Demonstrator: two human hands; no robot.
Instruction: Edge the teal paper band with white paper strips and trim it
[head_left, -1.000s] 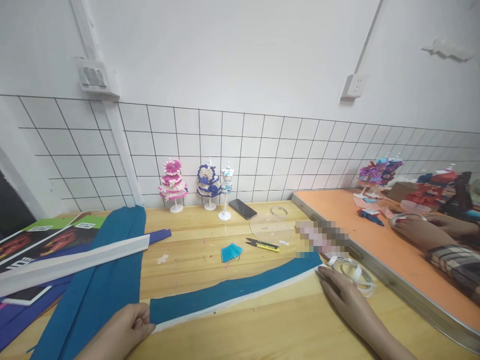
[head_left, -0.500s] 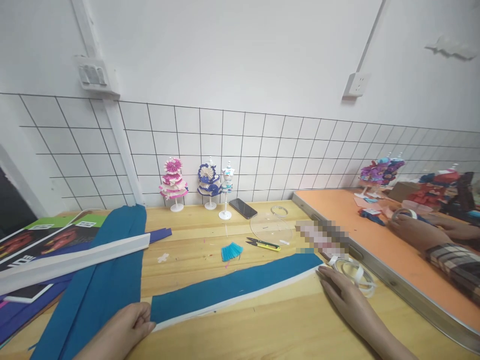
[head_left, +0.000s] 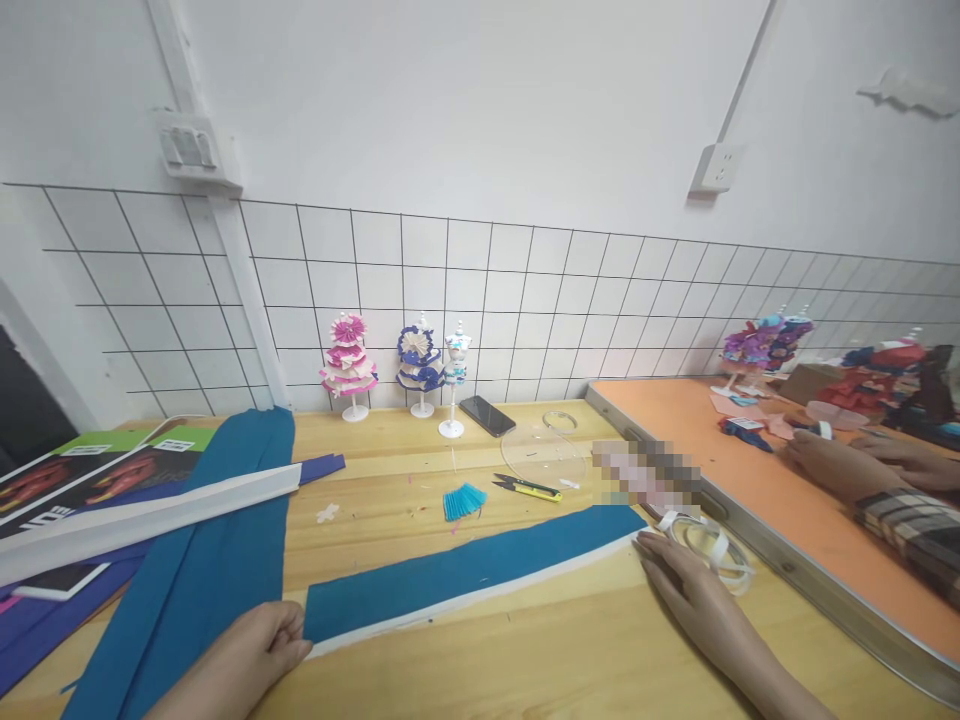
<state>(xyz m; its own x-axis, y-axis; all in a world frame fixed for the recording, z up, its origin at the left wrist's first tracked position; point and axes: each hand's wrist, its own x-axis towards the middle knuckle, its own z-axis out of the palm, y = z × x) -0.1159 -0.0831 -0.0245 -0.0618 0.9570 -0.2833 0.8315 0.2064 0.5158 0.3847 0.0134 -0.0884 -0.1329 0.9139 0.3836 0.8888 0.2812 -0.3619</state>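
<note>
A long strip of teal crepe paper (head_left: 472,565) lies slantwise across the wooden table, with a narrow white band (head_left: 480,594) along its near edge. At its lower left corner, my left hand (head_left: 259,640) is closed, thumb and curled fingers pinching the end of the strip. My right hand (head_left: 694,585) rests flat with fingers stretched out, the fingertips touching the right end of the white band. Rolls of tape (head_left: 709,545) lie just beyond my right hand. A small pleated blue fan (head_left: 464,501) and yellow thread snips (head_left: 527,488) lie behind the strip.
Folded teal paper (head_left: 217,540) and a long white strip (head_left: 165,522) lie at left. Small decorated dress stands (head_left: 349,370) and a phone (head_left: 487,416) are near the wall. A clear disc (head_left: 541,454) lies midtable. Beyond a metal edge, another person's hands (head_left: 840,468) work over an orange tabletop.
My hands and the paper strip hold nearly the same position; the view shifts slightly. The other person's hands on the right have moved a little.
</note>
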